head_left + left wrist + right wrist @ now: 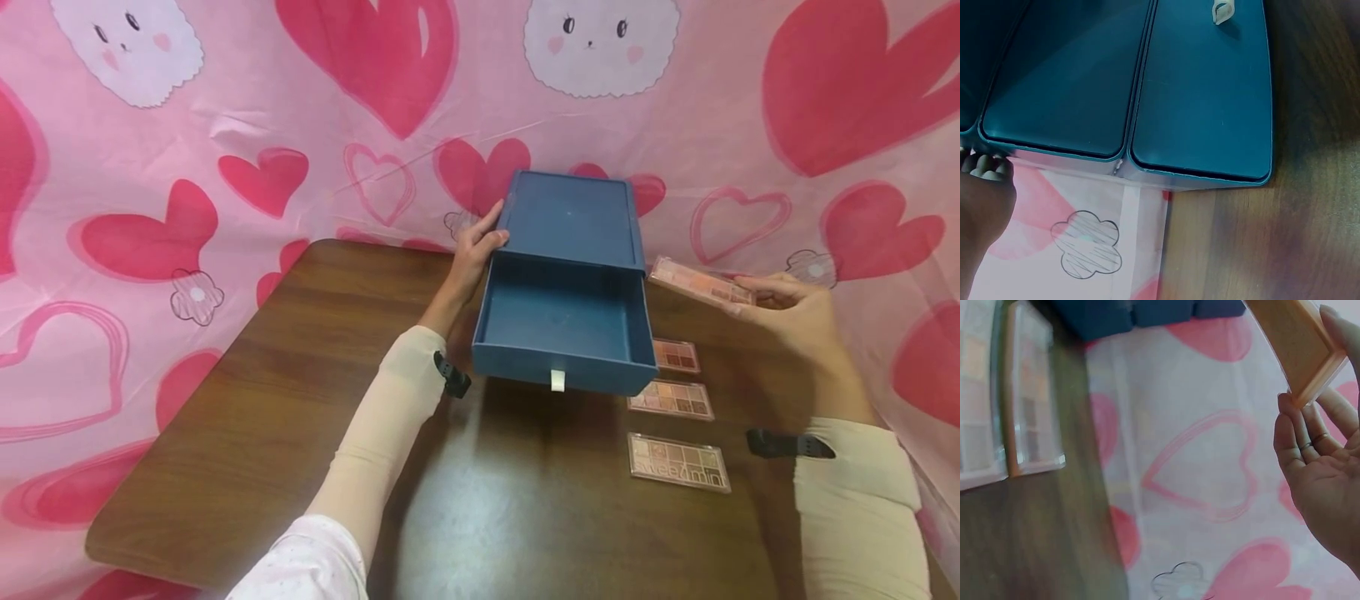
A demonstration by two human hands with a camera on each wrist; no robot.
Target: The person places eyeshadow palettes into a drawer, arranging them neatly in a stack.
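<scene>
My left hand (474, 254) grips the left side of a blue drawer unit (573, 217), its thumb near the top front edge. The top drawer (517, 358) is pulled out toward me, and its bare blue floor shows. A white pull tab (557, 381) hangs from its front. In the left wrist view, closed drawer fronts (1204, 94) lie beside the curled fingers. My right hand (795, 312) pinches one end of an eyeshadow palette (697, 282), raised and tilted just right of the drawer. Its plain orange-brown underside faces the right wrist view.
Three more eyeshadow palettes lie in a column on the brown wooden table (300, 400), right of the drawer unit: a reddish one (678, 356) farthest back, a peach one (675, 400), and a beige one (678, 462) nearest. A pink heart-print cloth (315, 92) hangs behind the table.
</scene>
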